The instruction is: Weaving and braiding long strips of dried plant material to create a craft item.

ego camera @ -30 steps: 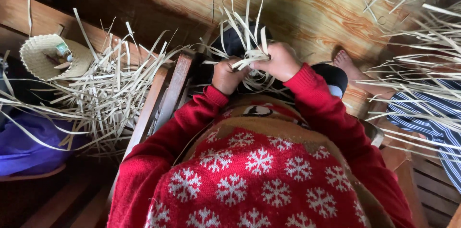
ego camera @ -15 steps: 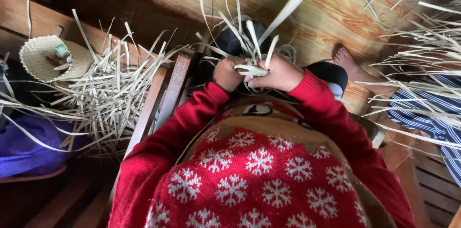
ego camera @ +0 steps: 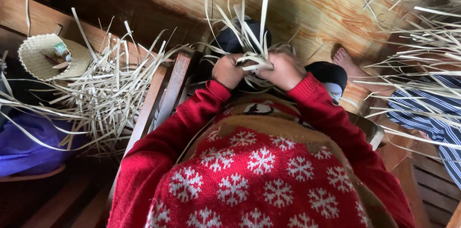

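1. Head view, the work: we are weaving a small piece of pale flat straw strips (ego camera: 253, 59) held over our lap, loose ends fanning upward from the knot of crossings. To do this well, we judge each strip needs pulling snug against its neighbour while the finished crossings are pinned, so nothing is slipping.
2. Head view, fingers: our left hand (ego camera: 227, 70) is curling closed around the near edge of the woven piece, fingers clenched on it. Our right hand (ego camera: 284, 70) is pinching strips at the piece's right side, fingers closed tight; the fingertips themselves are hidden behind the knuckles.
3. Head view, surroundings: a heap of loose pale straw strips (ego camera: 103, 89) is lying on the brown wooden bench (ego camera: 158, 93) to our left, beside a small round woven straw basket (ego camera: 48, 57). A bare foot (ego camera: 348, 62) is resting on the orange wood-grain floor (ego camera: 312, 2).
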